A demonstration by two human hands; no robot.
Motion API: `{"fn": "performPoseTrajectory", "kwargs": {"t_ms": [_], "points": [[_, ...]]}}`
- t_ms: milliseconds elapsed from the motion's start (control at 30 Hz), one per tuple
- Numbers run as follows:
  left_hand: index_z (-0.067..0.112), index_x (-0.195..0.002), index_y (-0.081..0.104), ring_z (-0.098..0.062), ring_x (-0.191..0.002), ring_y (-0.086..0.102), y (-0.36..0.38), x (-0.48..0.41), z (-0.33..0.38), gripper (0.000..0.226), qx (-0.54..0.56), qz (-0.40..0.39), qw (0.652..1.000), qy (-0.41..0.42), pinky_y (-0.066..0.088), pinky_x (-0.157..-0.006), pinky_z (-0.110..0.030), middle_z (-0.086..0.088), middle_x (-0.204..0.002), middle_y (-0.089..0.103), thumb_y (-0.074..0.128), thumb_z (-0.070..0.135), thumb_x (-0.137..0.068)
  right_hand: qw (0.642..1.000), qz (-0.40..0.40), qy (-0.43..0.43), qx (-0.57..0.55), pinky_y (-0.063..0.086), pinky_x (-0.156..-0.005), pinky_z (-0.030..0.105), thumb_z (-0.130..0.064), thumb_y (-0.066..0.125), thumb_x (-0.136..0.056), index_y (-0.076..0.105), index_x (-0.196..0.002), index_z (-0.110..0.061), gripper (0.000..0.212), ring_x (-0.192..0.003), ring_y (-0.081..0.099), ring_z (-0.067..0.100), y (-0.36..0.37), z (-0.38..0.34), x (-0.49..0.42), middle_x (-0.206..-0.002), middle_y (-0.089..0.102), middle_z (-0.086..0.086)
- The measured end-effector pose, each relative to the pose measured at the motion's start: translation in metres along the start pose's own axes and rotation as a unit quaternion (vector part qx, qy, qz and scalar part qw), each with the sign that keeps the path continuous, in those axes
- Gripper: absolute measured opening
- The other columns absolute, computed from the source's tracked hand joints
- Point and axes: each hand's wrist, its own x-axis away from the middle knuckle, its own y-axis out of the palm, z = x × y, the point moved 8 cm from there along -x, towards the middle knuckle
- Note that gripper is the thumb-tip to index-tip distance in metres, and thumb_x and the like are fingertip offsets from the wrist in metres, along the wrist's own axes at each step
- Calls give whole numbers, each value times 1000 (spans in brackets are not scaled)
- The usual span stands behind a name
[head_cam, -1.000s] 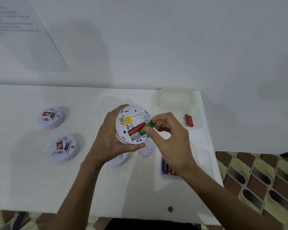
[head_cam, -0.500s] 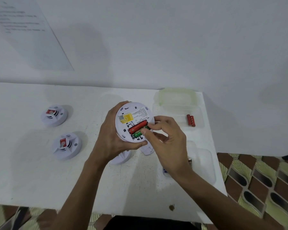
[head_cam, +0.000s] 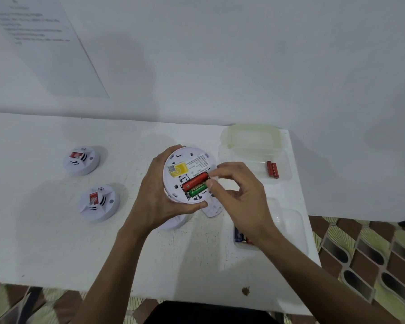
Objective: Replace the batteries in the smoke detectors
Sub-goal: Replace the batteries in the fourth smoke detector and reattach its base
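A white table (head_cam: pixel 56 242) is seen against a white wall. At its far right corner a clear lidded container (head_cam: pixel 255 141) is set, with 2 loose red batteries (head_cam: pixel 272 170) lying inside it. A second clear container (head_cam: pixel 292 230) is placed along the right edge, nearer the front, and a pack of batteries (head_cam: pixel 240 236) is partly seen in it behind the right forearm.

The open smoke detector (head_cam: pixel 189 164) is held above the table's middle, its back turned up. It is gripped at the rim by the left hand (head_cam: pixel 159 199), fingers wrapped over the far side and thumb curled under the near side. 2 other detectors (head_cam: pixel 81 160) (head_cam: pixel 99 203) are left face up toward the left edge, well apart from the hands. A detached base (head_cam: pixel 173 224) and a white battery cover (head_cam: pixel 212 210) lie beneath the held unit.

In the bay a red battery (head_cam: pixel 195 182) and a green battery (head_cam: pixel 198 190) are seated side by side. The green battery's right end is pinched by the thumb and forefinger of the right hand (head_cam: pixel 236 190); its other fingers are loosely curled.
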Motion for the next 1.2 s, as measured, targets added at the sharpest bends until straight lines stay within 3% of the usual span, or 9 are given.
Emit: {"fn": "performPoseTrajectory", "kwargs": {"t_ms": [133, 233, 300, 400, 533, 733, 833, 967, 1200], "points": [[55, -133, 24, 7, -121, 41, -15, 9, -6, 88, 0, 11, 1000, -9, 39, -104, -26, 27, -132, 38, 63, 79, -58, 993, -17, 63, 102, 59, -74, 28, -19, 60, -95, 64, -105, -23, 11, -90, 66, 7, -6, 21, -16, -90, 67, -14], [55, -133, 24, 6, -121, 42, -29, 16, -15, 94, -16, 15, 999, -24, 41, -102, -25, 36, -130, 38, 72, 71, -53, 960, -84, 94, 249, 49, -69, 15, -24, 58, -95, 60, -118, -26, 22, -83, 64, 7, 1, 44, -24, -95, 66, -5], [55, -133, 24, 7, -120, 41, -37, 20, -19, 97, -20, 9, 999, -26, 39, -102, -20, 40, -129, 36, 75, 66, -52, 926, -125, 93, 343, 50, -75, 23, -27, 57, -96, 54, -130, -22, 35, -87, 62, 14, 13, 59, -27, -102, 65, 3], [44, -136, 28, 7, -122, 40, -44, 23, -28, 98, -26, -2, 999, -30, 39, -103, -21, 38, -131, 35, 72, 71, -53, 878, -154, 82, 447, 49, -78, 33, -31, 56, -96, 53, -131, -13, 40, -94, 61, 24, 35, 80, -28, -106, 64, 11], [26, -138, 33, -4, -123, 44, -51, 29, -45, 104, -20, -23, 998, -52, 42, -104, -33, 20, -134, 42, 73, 71, -53, 821, -186, 114, 528, 44, -71, 31, -38, 61, -91, 52, -119, -8, 42, -95, 60, 27, 56, 110, -30, -104, 62, 13], [51, -131, 27, 10, -116, 43, -69, 28, -47, 87, -8, -32, 999, -32, 34, -97, -7, 41, -125, 38, 67, 76, -57, 786, -187, 155, 568, 43, -74, 31, -40, 70, -84, 41, -132, -11, 63, -105, 53, 30, 65, 130, -30, -116, 52, 14], [44, -133, 28, 8, -118, 42, -73, 30, -62, 93, -13, -41, 998, -43, 33, -99, -8, 34, -128, 38, 65, 80, -55, 790, -165, 174, 564, 45, -75, 33, -39, 71, -82, 40, -133, -12, 66, -103, 53, 32, 61, 132, -34, -118, 50, 14], [42, -134, 28, 7, -119, 43, -77, 30, -76, 98, -7, -60, 996, -62, 32, -97, -6, 31, -129, 39, 69, 77, -52, 866, -116, 159, 460, 37, -55, 28, -21, 57, -93, 47, -99, -15, 13, -75, 57, 23, 64, 117, -32, -81, 55, 2], [38, -135, 29, 14, -118, 39, -81, 29, -88, 101, -6, -89, 993, -77, 27, -95, 2, 35, -129, 36, 72, 72, -50, 970, -28, 155, 184, 35, -54, 15, -17, 62, -90, 40, -77, -11, 27, -62, 38, 8, 77, 45, -39, -71, 46, 2]]}}
